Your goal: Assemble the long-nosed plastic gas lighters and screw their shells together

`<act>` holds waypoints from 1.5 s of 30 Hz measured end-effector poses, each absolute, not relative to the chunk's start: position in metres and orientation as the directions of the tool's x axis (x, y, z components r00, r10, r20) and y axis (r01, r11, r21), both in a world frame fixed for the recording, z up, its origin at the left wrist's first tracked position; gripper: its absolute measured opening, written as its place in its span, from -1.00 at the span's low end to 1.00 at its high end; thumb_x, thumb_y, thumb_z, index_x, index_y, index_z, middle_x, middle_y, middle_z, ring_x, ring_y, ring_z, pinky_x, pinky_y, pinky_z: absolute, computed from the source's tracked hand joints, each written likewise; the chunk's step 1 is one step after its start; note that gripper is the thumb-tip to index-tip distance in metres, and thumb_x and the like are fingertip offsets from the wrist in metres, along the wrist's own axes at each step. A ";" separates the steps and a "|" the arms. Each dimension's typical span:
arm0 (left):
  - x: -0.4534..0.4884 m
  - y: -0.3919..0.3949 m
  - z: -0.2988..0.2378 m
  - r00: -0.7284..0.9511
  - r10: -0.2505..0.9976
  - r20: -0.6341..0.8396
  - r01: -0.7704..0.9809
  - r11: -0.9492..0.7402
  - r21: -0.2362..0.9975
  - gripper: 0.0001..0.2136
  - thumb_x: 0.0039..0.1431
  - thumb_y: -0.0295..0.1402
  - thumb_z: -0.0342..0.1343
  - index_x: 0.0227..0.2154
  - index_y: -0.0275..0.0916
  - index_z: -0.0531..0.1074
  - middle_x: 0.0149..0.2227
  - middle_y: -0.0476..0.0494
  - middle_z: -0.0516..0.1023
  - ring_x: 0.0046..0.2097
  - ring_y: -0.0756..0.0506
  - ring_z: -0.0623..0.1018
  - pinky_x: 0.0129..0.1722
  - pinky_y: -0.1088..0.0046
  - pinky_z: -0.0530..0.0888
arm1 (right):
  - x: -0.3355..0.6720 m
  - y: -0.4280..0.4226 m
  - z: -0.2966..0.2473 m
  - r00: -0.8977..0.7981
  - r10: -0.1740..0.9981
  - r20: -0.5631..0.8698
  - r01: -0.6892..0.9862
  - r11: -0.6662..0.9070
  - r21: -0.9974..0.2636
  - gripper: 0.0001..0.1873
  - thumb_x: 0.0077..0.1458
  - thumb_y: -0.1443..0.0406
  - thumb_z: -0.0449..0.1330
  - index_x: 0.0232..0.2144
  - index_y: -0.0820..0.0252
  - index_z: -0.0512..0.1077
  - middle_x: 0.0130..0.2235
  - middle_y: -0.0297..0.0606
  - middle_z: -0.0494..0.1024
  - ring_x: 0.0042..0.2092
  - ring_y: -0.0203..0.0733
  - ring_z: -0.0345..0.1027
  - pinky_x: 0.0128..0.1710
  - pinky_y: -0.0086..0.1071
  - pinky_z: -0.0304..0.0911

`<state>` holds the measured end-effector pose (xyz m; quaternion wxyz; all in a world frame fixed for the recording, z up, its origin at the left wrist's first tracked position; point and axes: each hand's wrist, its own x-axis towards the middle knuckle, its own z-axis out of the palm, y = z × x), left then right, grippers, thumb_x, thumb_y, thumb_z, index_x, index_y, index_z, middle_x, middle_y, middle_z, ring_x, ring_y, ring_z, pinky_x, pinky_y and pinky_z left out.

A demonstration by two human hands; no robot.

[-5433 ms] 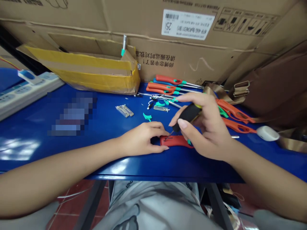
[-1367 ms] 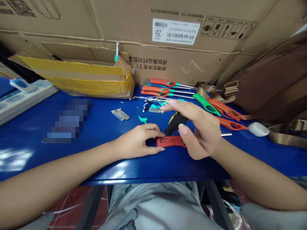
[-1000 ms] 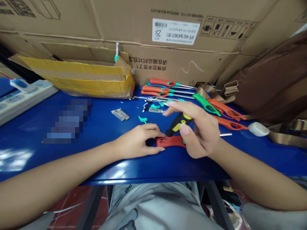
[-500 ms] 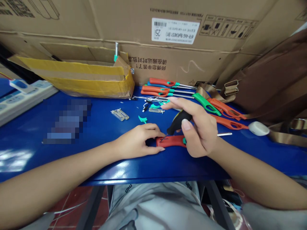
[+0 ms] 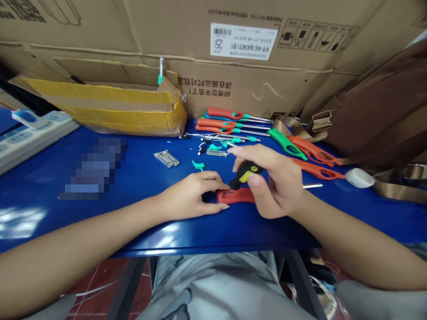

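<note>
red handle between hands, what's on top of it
A screwdriver, its tip near the end held by the left hand. The right hand hides the red handle's other end.

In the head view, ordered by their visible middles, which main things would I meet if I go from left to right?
White power strip → left hand → red handle → right hand → protruding metal rod → rounded white object.

pale grey top [image 5: 220, 284], dark print [image 5: 176, 312]
</note>
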<state>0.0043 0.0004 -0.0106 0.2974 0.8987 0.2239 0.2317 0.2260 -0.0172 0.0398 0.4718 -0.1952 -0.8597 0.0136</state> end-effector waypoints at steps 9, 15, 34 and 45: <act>0.005 0.000 -0.008 0.794 0.543 0.274 0.268 -0.716 0.645 -0.79 0.23 -0.31 0.29 -0.13 -0.28 0.57 -0.19 -0.13 0.53 -0.16 -0.06 0.55 -0.08 0.40 0.50 | 0.225 -0.019 0.038 -0.473 0.399 0.785 0.309 0.910 -0.277 -0.55 0.42 0.32 -0.14 0.27 0.16 0.25 0.10 -0.11 0.57 -0.01 -0.11 0.57 -0.12 -0.23 0.55; 0.005 -0.001 -0.009 0.789 0.545 0.284 0.273 -0.725 0.633 -0.73 0.22 -0.30 0.29 -0.05 -0.27 0.55 -0.18 -0.13 0.55 -0.14 -0.08 0.57 -0.06 0.39 0.51 | 0.226 -0.017 0.039 -0.437 0.337 0.834 0.369 0.913 -0.176 -0.70 0.30 0.26 0.22 0.07 0.11 0.44 -0.18 -0.24 0.68 -0.25 -0.19 0.60 -0.26 -0.37 0.52; 0.004 -0.002 -0.007 0.790 0.552 0.268 0.287 -0.718 0.634 -0.79 0.20 -0.30 0.30 -0.14 -0.27 0.57 -0.18 -0.15 0.57 -0.12 -0.10 0.57 -0.03 0.38 0.51 | 0.222 -0.020 0.028 -0.435 0.338 0.835 0.265 0.934 -0.240 -0.50 0.23 0.40 0.01 0.21 0.29 0.30 0.02 -0.05 0.61 -0.07 -0.14 0.58 -0.12 -0.27 0.51; 0.003 -0.001 -0.009 0.783 0.560 0.270 0.272 -0.699 0.661 -0.78 0.22 -0.26 0.30 -0.14 -0.25 0.58 -0.22 -0.11 0.54 -0.17 -0.07 0.56 -0.09 0.40 0.51 | 0.223 -0.020 0.039 -0.423 0.244 0.873 0.409 0.911 -0.057 -0.73 0.23 0.31 0.27 -0.01 0.12 0.42 -0.36 -0.31 0.65 -0.40 -0.22 0.55 -0.42 -0.41 0.46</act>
